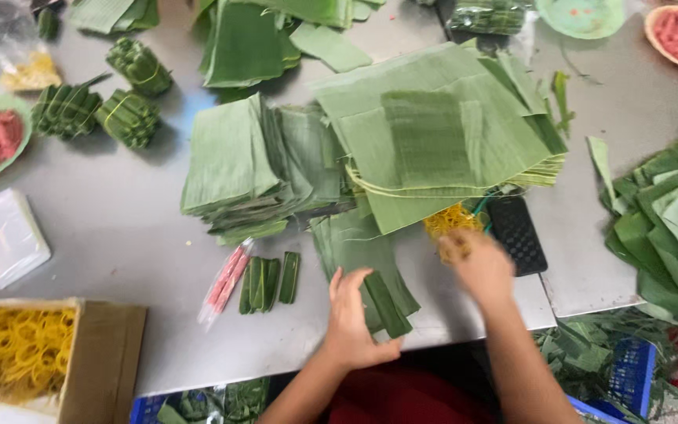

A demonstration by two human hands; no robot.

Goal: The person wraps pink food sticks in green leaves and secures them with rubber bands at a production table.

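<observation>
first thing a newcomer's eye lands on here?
Probably the big stacks of cut green leaf sheets that fill the middle of the grey metal table. Next, at the near edge, the left hand presses a folded leaf packet while the blurred right hand reaches into a small heap of yellow rubber bands. A cardboard box of yellow bands sits at lower left.

Matt, ribbed green leaf sheets [433,141], stacked on smooth, dull-sheened grey metal table [119,228]. Brown cardboard box [100,353] of yellow rubber bands [17,349]. Glossy clear plastic sleeve [225,281]. Black textured slab [516,232], possibly plastic. Rolled leaf strip [386,302], waxy-looking.
</observation>
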